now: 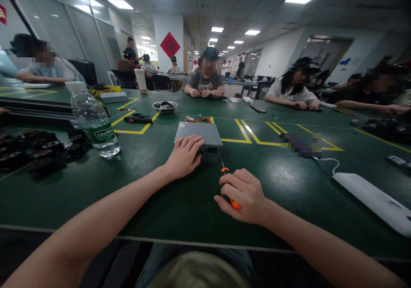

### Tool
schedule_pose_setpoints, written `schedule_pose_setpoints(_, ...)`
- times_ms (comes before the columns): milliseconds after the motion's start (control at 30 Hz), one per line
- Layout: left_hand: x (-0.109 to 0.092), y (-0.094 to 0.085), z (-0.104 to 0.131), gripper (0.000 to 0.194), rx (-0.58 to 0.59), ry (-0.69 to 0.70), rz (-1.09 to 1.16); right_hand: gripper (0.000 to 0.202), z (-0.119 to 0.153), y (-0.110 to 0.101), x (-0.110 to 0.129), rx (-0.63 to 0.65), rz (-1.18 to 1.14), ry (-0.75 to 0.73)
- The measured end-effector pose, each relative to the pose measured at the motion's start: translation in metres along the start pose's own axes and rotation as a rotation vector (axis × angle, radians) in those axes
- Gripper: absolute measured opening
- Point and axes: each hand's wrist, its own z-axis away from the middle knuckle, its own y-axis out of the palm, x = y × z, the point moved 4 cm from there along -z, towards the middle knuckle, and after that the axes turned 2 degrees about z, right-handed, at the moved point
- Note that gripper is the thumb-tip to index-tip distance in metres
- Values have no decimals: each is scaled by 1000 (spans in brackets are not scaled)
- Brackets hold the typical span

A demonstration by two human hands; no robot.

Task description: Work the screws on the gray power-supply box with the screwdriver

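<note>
A grey metal computer power supply [208, 133] lies on the green table in front of me, its socket side facing me and colored cables [197, 120] at its far side. My left hand [186, 153] grips its near left part, with fingers over the top and the thumb down at the front face. In my right hand [242, 191] is a screwdriver [225, 170] with an orange and black handle, closed in my fingers. The screwdriver's thin shaft points up and away, its tip at the right end of the front face. Whether the tip sits in a screw cannot be made out.
A water bottle [99, 127] stands at the left beside black parts [45, 151]. Farther back are a metal bowl [164, 107] of dark pieces and a white cup [140, 81]. A white power strip [372, 198] lies right. Several people sit around the table.
</note>
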Motion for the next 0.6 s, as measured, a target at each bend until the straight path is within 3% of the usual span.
schedule_pose_setpoints(267,0,1,0,40,4,-6,-10,13,7,6,-2,-3,-85,127)
schedule_pose_setpoints(500,1,1,0,40,10,-3,-13,21,1,8,3,65,-23,6)
schedule_pose_setpoints(600,1,1,0,41,10,-3,-5,14,3,10,1,75,-53,27)
